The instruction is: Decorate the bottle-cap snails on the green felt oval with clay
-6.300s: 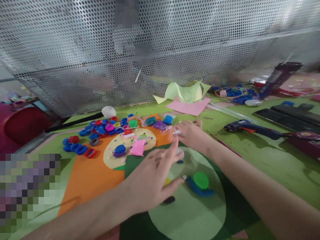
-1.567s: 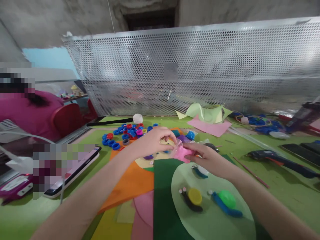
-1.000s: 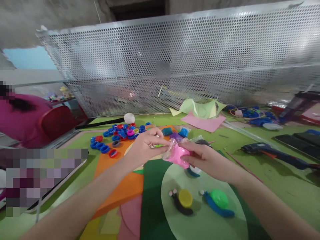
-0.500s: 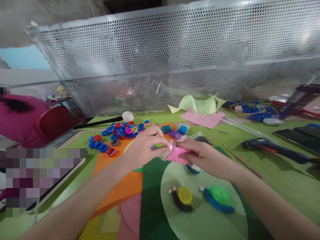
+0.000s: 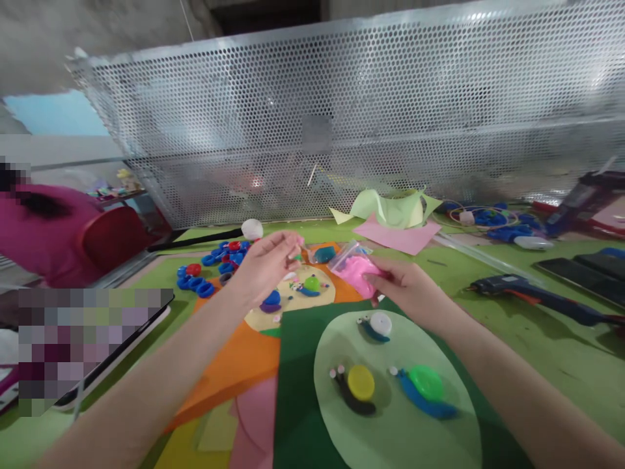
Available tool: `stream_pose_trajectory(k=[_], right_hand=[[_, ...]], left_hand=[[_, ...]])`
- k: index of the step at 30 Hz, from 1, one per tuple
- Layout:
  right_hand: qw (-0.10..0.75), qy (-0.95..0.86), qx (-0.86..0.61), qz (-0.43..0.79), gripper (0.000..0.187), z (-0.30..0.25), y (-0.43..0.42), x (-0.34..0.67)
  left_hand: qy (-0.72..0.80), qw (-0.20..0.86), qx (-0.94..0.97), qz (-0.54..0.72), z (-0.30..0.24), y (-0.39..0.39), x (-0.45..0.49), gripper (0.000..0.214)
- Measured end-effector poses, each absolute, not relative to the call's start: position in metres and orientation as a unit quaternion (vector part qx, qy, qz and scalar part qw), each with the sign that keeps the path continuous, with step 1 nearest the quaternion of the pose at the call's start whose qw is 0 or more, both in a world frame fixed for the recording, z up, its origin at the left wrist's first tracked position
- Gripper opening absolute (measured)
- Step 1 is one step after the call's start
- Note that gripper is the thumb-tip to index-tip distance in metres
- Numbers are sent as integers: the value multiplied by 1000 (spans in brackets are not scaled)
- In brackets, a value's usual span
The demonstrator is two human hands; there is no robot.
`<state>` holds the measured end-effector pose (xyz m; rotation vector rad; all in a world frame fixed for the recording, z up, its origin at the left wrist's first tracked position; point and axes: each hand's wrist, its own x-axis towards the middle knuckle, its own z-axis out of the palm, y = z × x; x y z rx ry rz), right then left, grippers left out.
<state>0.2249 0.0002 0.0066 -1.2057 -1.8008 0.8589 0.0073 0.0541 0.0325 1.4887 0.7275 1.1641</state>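
Observation:
My right hand (image 5: 407,291) grips a small clear bag of pink clay (image 5: 355,268) above the far edge of a dark green sheet (image 5: 295,391). My left hand (image 5: 266,266) is lifted a little to the left of the bag, fingertips pinched on a tiny pink bit. On the pale green oval (image 5: 390,430) lie three clay snails with cap shells: white (image 5: 377,324), yellow (image 5: 359,384) and green (image 5: 426,385). More clay figures sit on a cream disc (image 5: 293,301) under my left hand.
Blue and red bottle caps (image 5: 208,273) are heaped at the back left on orange paper (image 5: 234,365). A glue gun (image 5: 522,291) lies right. Folded green and pink paper (image 5: 390,218) sits by the perforated metal screen (image 5: 342,130). A phone (image 5: 122,345) lies left.
My hands have drawn apart: the left pulled away from the bag's mouth with a pinch of pink clay, and the right carried the bag slightly back and right.

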Motion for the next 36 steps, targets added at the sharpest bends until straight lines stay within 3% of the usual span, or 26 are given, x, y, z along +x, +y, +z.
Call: stream_pose_trajectory(k=[4, 9, 15, 26, 36], right_hand=[[393, -711, -474, 340, 17, 1, 6, 228], [394, -705, -480, 342, 16, -2, 9, 231], [396, -697, -487, 347, 17, -6, 17, 239], [354, -704, -551, 274, 36, -15, 15, 223], [239, -781, -545, 187, 37, -22, 15, 199]], left_hand=[[320, 633, 547, 445, 24, 52, 14, 10], [330, 681, 508, 411, 23, 47, 18, 20], [321, 684, 511, 411, 22, 49, 15, 8], [306, 671, 485, 470, 23, 49, 9, 21], [371, 665, 453, 464, -2, 24, -25, 28]])
